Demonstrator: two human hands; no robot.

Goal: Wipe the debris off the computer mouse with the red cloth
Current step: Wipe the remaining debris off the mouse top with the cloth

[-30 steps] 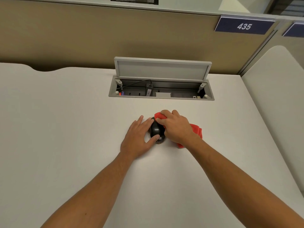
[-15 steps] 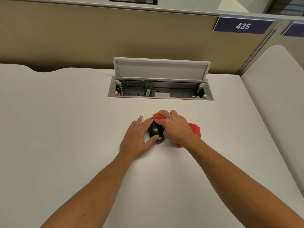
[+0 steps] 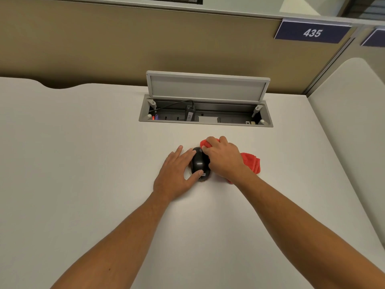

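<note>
Nothing much has moved; both hands stay on the smooth, round black mouse (image 3: 199, 163).
It sits on the flat white desk (image 3: 83, 163). Left hand (image 3: 177, 174) lies flat against its left side, fingers straight. Right hand (image 3: 224, 159) grips the soft, bunched red cloth (image 3: 251, 163), pressing it on the mouse's right side.

Both bare forearms reach forward from the lower edge of the view and converge. The left hand (image 3: 177, 171) lies flat, fingers straight and spread, thumb stretched toward the right. The right hand (image 3: 224, 159) sits just beside it, knuckles up, fingers curled and gripping.
</note>
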